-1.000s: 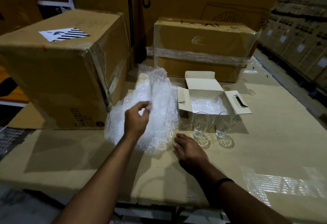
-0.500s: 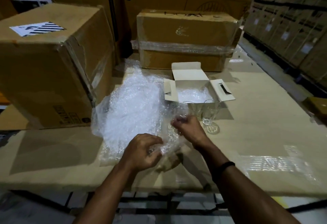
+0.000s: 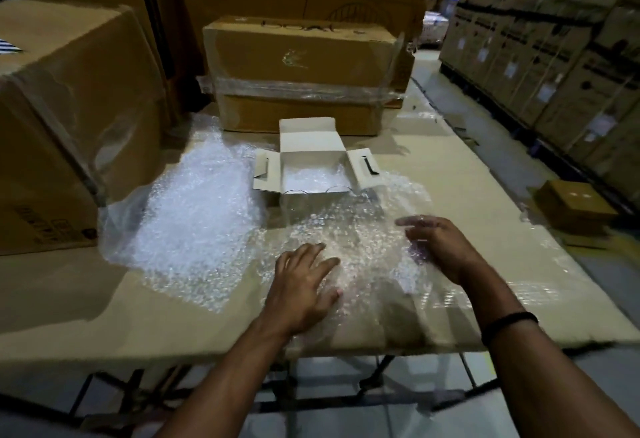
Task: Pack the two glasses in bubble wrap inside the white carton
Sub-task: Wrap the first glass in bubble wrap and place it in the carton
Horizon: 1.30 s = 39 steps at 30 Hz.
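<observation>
- The left hand (image 3: 304, 285) lies flat on the sheet (image 3: 360, 229) of bubble wrap, fingers straight and gripping nothing. The right hand (image 3: 438, 247) is spread wide over the sheet's right part. It is blurred, so I cannot tell whether it presses down or hovers.
- The two glasses (image 3: 298, 197) stand upright side by side at mid-table, just before the near wall of the open carton (image 3: 310, 143). Only their rims show clearly. The sheet's far edge reaches them, and I cannot tell whether it lies against them or over them.
- Main risk: smoothing or pushing the sheet away from the table's (image 3: 467, 188) near edge could nudge the glasses. They are tall and light, so they would likely tip against the carton or knock each other.
- The sheet reaches the near edge, so a pull toward the body could slide it off the table.
- The glasses are hard to see through the film, so a reaching hand could strike one.
- The carton already has wrap in its bottom. If each glass is rolled too thickly, the two may not fit.
- The loose pile (image 3: 194, 216) to the left overlaps the sheet and could drag along with it.
</observation>
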Motion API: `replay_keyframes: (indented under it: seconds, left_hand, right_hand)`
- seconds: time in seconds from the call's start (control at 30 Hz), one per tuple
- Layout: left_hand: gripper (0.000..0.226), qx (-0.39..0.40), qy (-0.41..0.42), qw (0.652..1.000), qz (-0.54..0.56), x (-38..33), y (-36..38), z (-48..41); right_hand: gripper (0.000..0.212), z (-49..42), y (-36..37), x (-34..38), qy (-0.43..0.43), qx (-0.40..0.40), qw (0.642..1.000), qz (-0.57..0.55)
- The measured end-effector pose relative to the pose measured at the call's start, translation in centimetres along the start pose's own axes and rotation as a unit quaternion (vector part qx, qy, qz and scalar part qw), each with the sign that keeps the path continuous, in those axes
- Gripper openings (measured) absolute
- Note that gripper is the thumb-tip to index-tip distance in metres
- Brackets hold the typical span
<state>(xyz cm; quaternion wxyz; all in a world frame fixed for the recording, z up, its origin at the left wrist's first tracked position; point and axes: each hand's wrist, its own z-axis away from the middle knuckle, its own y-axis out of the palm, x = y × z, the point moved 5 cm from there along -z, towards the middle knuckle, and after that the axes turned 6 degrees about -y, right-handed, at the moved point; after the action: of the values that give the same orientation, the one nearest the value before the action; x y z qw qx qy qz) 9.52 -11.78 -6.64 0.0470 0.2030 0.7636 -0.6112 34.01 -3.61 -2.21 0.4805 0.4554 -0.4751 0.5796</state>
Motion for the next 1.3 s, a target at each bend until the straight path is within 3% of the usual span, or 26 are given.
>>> replay_keyframes:
  seconds: [0.1,0.23,0.33,0.43,0.57,0.67,0.77,0.87,1.03,1.17,1.3]
  left_hand:
    - [0.066,0.095,-0.029,0.994,-0.044,-2.0,2.4,-1.1]
    - [0.061,0.202,-0.05,0.975,-0.076,-3.9,4.7,-2.5]
    - [0.059,0.158,-0.066,0.981,-0.088,-5.0,4.9,-3.3]
    - [0.058,0.106,-0.064,0.991,-0.05,-6.4,5.0,-3.7]
    - [0.079,0.219,-0.04,0.97,-0.093,-8.0,7.4,-3.3]
    - [0.079,0.225,-0.055,0.968,-0.1,-7.9,7.3,-4.0]
    - [0.076,0.157,-0.077,0.981,-0.079,-7.7,6.1,-3.8]
    - [0.078,0.051,-0.145,0.987,-0.05,-5.5,4.4,-2.8]
    - [0.071,0.16,-0.145,0.971,-0.098,-3.4,4.6,-2.1]
    - [0.065,0.084,-0.153,0.983,-0.064,-2.8,3.7,-2.2]
    - [0.051,0.098,-0.161,0.982,0.019,-1.1,4.3,-1.8]
  right_hand:
    - [0.021,-0.9,-4.5,-2.0,0.036,-0.046,0.996,0.068]
    - [0.02,-2.1,-8.1,-4.5,0.069,-0.053,0.986,0.144]
    - [0.039,-2.5,-9.5,-5.0,0.079,-0.041,0.982,0.168]
    - [0.065,-2.2,-10.5,-4.9,0.081,0.003,0.992,0.094]
    - [0.092,-2.1,-11.0,-5.1,0.059,0.082,0.989,0.112]
    - [0.093,-2.5,-11.2,-4.8,0.033,0.115,0.985,0.127]
    - [0.088,-2.9,-11.3,-3.6,-0.018,0.12,0.979,0.162]
    - [0.082,-3.7,-11.8,-2.1,-0.07,0.091,0.953,0.279]
    - [0.074,-4.1,-10.4,0.2,-0.097,0.103,0.839,0.525]
    - [0.076,-2.3,-5.8,3.4,-0.17,0.135,0.81,0.544]
    - [0.076,1.3,1.9,3.8,-0.204,0.217,0.805,0.514]
